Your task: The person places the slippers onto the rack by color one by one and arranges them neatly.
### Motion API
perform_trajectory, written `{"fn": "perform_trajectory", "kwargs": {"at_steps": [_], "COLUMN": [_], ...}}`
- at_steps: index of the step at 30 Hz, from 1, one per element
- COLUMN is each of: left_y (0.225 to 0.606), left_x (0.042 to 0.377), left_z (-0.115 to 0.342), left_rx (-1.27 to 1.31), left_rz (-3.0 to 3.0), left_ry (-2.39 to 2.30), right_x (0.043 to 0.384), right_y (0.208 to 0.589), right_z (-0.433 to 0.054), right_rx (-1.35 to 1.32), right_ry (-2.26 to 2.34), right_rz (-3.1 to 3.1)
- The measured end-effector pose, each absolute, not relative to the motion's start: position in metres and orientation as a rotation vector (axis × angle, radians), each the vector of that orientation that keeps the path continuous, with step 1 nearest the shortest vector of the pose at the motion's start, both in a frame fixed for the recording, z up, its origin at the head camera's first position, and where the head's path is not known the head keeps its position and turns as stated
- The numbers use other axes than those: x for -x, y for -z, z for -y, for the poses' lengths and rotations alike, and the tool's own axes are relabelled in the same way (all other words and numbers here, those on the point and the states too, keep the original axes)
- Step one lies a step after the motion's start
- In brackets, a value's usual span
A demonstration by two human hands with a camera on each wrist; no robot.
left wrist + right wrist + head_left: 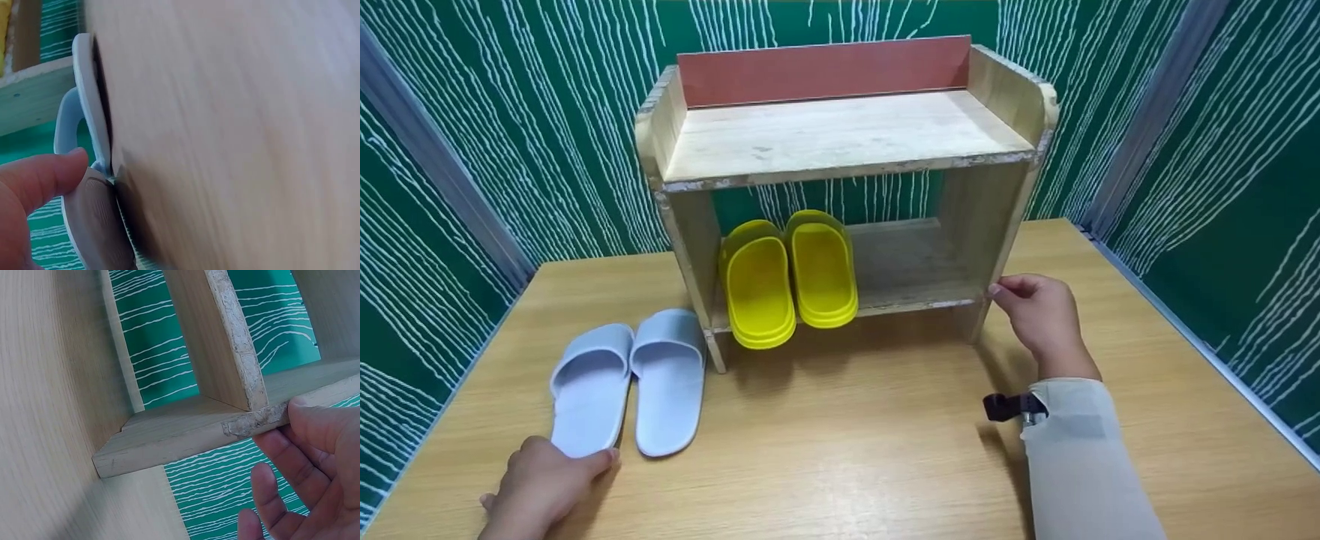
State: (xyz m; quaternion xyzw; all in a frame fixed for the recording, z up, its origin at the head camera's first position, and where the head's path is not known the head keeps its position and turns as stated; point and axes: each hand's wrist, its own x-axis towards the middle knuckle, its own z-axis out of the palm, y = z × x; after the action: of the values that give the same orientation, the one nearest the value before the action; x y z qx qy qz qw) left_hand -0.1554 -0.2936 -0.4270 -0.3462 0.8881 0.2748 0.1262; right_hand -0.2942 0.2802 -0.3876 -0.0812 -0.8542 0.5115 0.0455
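Observation:
My left hand holds the heel end of the left light-blue slipper. In the left wrist view, the thumb lies on the slipper's edge, the sole's textured underside shows, and the other fingers are hidden. Beside it, the other slipper rests on the table. My right hand pinches the front edge of the right side panel of a small wooden shoe rack. In the right wrist view, thumb and forefinger meet at that panel, with the remaining fingers loosely curled.
A pair of yellow clogs sits at the left of the rack's lower shelf, heels jutting over its front edge. The wooden table is bounded behind and at both sides by green walls with white streaks.

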Motion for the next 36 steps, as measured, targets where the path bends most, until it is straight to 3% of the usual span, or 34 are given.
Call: {"fn": "perform_trajectory", "kwargs": {"at_steps": [36], "left_y": [0.414], "left_x": [0.147], "left_z": [0.282], "left_rx": [1.363], "left_rz": [-2.585], "left_ry": [-1.647], "right_x": [0.293], "right_y": [0.386], "right_z": [-0.282], "right_rx": [0.275], "right_ry": [-1.572], "right_rz": [2.616]}}
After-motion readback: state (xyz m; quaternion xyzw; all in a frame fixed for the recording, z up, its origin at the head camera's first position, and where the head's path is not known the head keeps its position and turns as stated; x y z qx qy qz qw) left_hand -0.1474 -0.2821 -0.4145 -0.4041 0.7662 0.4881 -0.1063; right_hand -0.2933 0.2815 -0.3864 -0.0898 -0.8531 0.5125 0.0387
